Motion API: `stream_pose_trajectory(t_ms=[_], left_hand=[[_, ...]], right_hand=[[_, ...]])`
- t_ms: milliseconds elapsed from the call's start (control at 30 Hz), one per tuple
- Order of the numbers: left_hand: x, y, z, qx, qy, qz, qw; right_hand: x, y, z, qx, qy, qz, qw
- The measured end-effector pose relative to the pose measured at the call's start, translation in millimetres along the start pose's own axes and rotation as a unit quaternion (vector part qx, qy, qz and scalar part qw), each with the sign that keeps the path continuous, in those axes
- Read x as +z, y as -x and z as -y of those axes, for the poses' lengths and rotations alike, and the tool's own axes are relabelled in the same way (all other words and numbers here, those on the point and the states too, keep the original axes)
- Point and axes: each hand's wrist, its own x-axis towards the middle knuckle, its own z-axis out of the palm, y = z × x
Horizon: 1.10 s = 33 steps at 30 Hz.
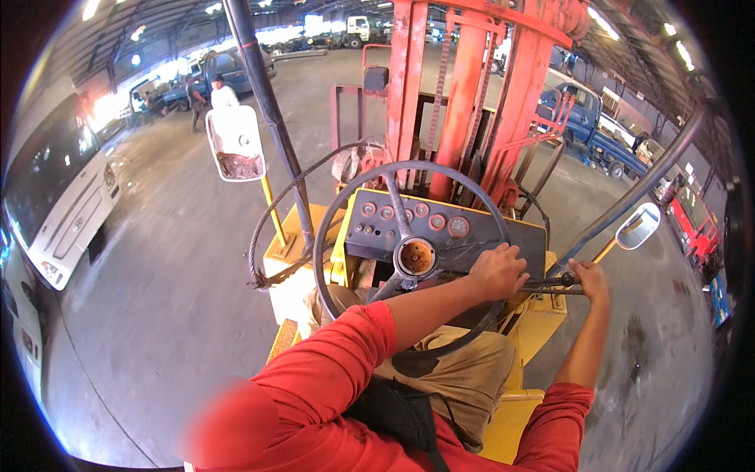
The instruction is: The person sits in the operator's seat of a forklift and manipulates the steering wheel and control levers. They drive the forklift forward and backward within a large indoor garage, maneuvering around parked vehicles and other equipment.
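I sit at a forklift's black steering wheel [415, 167]. My left arm crosses over the wheel, and my left hand [498, 272] is closed around the right side of its rim. Farther right, my right hand [590, 281] is closed at the outer ends of the dark control levers [546, 282]; a black knob [568, 279] shows beside its fingers. Behind the wheel is a dark dashboard [362, 241] with several red-rimmed round gauges. The wheel's hub [415, 258] has no cover and looks rusty inside.
A red-orange mast [464, 102] rises ahead. Mirrors stand left [237, 141] and right [638, 226]. A white vehicle [75, 216] is close on the left; two people [224, 96] [195, 102] stand beyond. A blue truck [578, 118] is ahead right, a red vehicle [694, 220] far right.
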Motion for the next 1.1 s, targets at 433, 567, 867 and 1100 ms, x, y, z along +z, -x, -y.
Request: stream_pose_trajectory(t_ms=[433,567,867,1100], left_hand=[[-38,-72,105,-0.087,-0.058,0.089,0.991],[-58,-103,127,-0.129,-0.087,0.104,0.982],[-82,-142,211,-0.184,-0.159,0.054,0.969],[-127,-143,270,-0.224,-0.215,0.018,0.950]], right_hand=[[109,74,113,-0.249,0.048,-0.406,0.878],[139,107,135,-0.243,-0.060,-0.344,0.905],[198,84,98,-0.090,-0.209,-0.081,0.970],[218,123,100,-0.187,-0.090,0.126,0.970]])
